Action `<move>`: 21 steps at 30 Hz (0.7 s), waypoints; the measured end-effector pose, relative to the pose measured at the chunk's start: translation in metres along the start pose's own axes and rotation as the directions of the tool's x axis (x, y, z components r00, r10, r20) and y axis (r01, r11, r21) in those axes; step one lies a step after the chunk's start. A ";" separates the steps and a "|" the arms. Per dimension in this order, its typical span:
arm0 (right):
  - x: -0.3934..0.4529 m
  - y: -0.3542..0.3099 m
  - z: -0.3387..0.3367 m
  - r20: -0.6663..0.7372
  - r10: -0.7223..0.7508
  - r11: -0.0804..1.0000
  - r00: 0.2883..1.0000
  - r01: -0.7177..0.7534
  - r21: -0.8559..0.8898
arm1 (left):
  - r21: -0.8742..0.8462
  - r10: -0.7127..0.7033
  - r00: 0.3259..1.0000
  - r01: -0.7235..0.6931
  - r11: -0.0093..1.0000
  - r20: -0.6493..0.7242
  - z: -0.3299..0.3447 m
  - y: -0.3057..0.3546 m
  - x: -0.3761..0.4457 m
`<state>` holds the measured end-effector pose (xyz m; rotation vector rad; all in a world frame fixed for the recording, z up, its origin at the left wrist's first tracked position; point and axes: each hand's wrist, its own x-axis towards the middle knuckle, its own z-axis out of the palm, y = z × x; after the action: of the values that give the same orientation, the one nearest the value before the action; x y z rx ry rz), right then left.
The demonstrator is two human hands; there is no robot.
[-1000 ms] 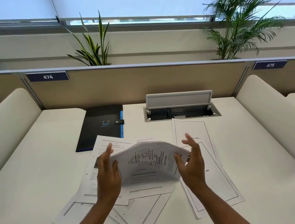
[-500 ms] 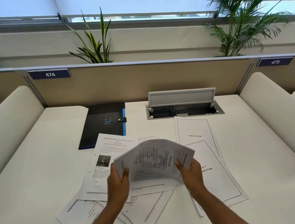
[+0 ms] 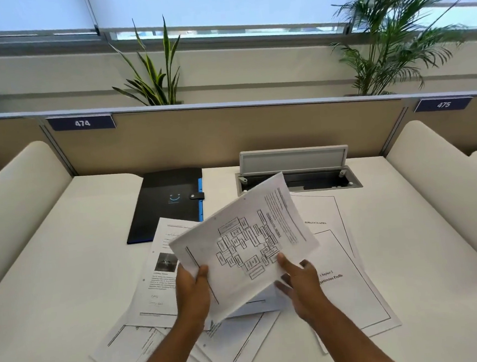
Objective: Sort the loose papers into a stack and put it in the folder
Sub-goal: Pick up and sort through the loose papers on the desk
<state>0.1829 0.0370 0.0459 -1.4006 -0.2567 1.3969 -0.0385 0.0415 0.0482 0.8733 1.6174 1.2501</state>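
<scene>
White desk [image 3: 68, 280], folder [image 3: 166, 203] at eleven o'clock — your left hand [image 3: 193, 290] pinches the limp, light sheet [image 3: 245, 246]; right hand [image 3: 299, 284] open — support both edges.

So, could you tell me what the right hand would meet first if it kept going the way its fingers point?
Probably the diagram sheet that the left hand holds: the right hand points up-left at its lower edge.

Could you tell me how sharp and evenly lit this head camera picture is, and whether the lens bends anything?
Head view: daylight from the bright window band is soft and even, with no hard shadows on the white desk. The diagram-printed white sheet in the left hand is sharp enough to show boxes; its small text is unreadable. The wide lens bows the beige partition's top edge.
</scene>
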 end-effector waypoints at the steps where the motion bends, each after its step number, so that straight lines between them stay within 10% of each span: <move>1: -0.001 0.000 0.003 0.072 0.033 0.990 0.997 -0.042 0.136 | -0.055 -0.021 1.000 0.022 0.998 0.019 0.003 -0.002 -0.004; 8: -0.003 -0.025 0.008 0.130 -0.272 0.942 0.953 0.236 0.240 | -0.283 -0.130 0.987 0.152 0.947 0.096 0.003 -0.003 -0.021; 15: -0.013 -0.049 0.011 0.229 -0.487 0.838 0.843 0.524 -0.148 | 0.139 0.306 0.948 -0.315 0.939 0.084 0.003 0.051 -0.010; 21: -0.024 -0.050 0.023 0.341 -0.525 0.742 0.780 0.616 -0.266 | 0.003 0.411 0.878 -0.425 0.905 0.245 0.002 0.088 0.005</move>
<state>0.1828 0.0498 0.1048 -1.2728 -1.0769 1.0117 -0.0369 0.0682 0.1325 1.4108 1.3141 1.3306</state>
